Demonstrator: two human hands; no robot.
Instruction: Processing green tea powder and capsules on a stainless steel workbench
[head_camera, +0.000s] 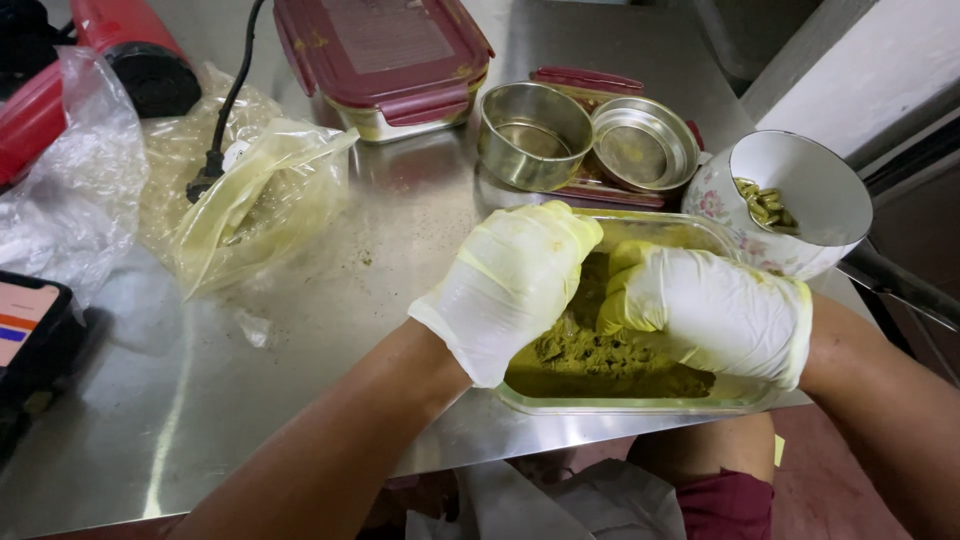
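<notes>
Near the steel tabletop (300, 330) edge, both gloved hands, left hand (510, 285) and right hand (715, 310), curl closed, pinching green-brown paste (600, 355) inside a rectangular clear glass dish (640, 405).

Bright, even light from overhead fills the scene, and the steel bench (300, 330) shows soft whitish glare in streaks, strongest along its near left part. Shadows are faint and short, pooling just under the gloved left hand (510, 285) and right hand (715, 310). The centre is sharp, while the edges bend slightly outward and the near forearms look a little soft.
</notes>
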